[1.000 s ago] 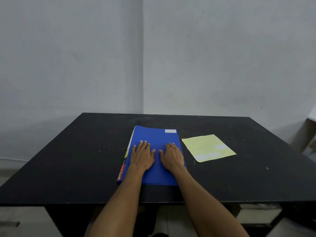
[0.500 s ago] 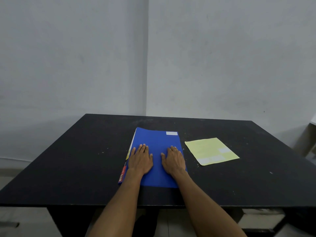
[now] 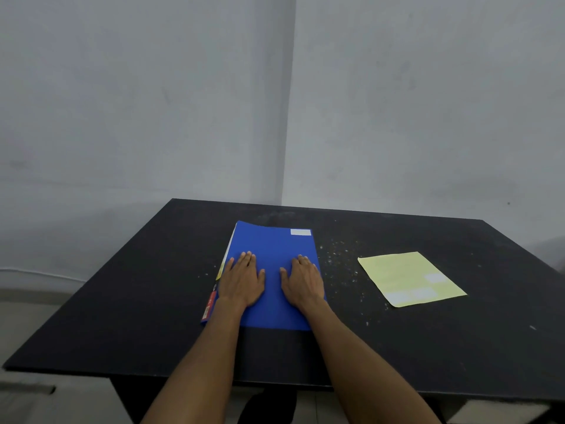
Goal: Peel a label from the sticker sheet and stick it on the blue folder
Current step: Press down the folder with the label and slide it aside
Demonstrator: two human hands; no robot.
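Flat blue plastic folder (image 3: pixel 272 261) lies closed on matte black bench (image 3: pixel 137 301), near its middle. Small white rectangular label (image 3: pixel 300 232) stuck at folder's far right corner. Left hand (image 3: pixel 242 281) flat, palm down, fingers extended, on folder's left half; grips nothing. Right hand (image 3: pixel 303 280) likewise flat and spread on right half, holding nothing. Pale yellow sticker sheet (image 3: pixel 408 278) lies well apart to right, few white labels left on it.

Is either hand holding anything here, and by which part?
Nothing is gripped. The left hand and right hand lie flat, palms down, on the cover of the blue rectangular folder.
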